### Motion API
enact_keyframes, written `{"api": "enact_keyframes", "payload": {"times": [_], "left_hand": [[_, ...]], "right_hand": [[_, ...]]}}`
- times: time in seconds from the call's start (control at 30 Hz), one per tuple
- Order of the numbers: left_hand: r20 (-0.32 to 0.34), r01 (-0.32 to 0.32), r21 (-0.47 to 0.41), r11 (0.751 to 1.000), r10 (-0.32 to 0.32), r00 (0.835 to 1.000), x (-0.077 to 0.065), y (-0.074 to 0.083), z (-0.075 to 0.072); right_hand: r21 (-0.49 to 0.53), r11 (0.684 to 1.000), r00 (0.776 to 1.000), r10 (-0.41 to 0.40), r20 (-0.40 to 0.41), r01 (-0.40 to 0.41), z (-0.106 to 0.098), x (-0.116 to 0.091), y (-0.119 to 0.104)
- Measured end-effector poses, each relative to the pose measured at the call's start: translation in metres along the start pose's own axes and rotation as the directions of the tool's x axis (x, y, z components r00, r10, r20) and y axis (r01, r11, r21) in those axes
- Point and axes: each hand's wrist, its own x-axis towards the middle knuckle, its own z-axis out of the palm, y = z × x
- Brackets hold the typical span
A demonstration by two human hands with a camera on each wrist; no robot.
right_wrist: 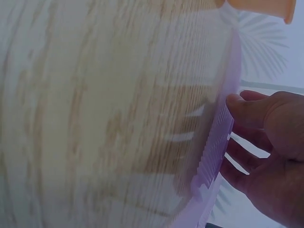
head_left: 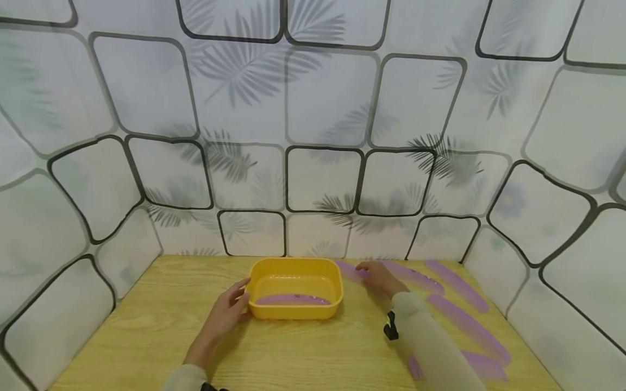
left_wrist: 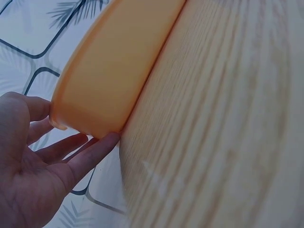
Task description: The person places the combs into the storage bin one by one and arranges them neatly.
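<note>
Head view: a person's left hand (head_left: 226,314) grips one end of the yellow tray (head_left: 293,311), apparently to steady it, a purple strip (head_left: 293,300) inside. Just beside it, the right hand (head_left: 380,277) pinches a second strip (head_left: 348,269).

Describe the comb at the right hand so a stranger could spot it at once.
On the wooden table, find the yellow tub. Just right of it in the head view is a purple comb. Among several similar combs, it alone sits between the right hand's thumb and fingers.
</note>
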Motion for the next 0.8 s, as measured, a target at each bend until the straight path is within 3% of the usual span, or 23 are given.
{"api": "enact_keyframes", "payload": {"times": [0.37,0.8], "left_hand": [[-0.01,0.004,0.0,1.0,-0.004,1.0,0.0,-0.0017,-0.0001],[0.002,-0.01,-0.011,1.0,0.01,1.0,-0.0005,-0.0008,-0.0004]], "right_hand": [[-0.044,0.996,0.997,-0.073,-0.04,0.071,0.0045,0.0033,0.0061],[-0.038,0.998,0.996,-0.059,-0.073,0.057,0.0057,0.0034,0.0044]]}}
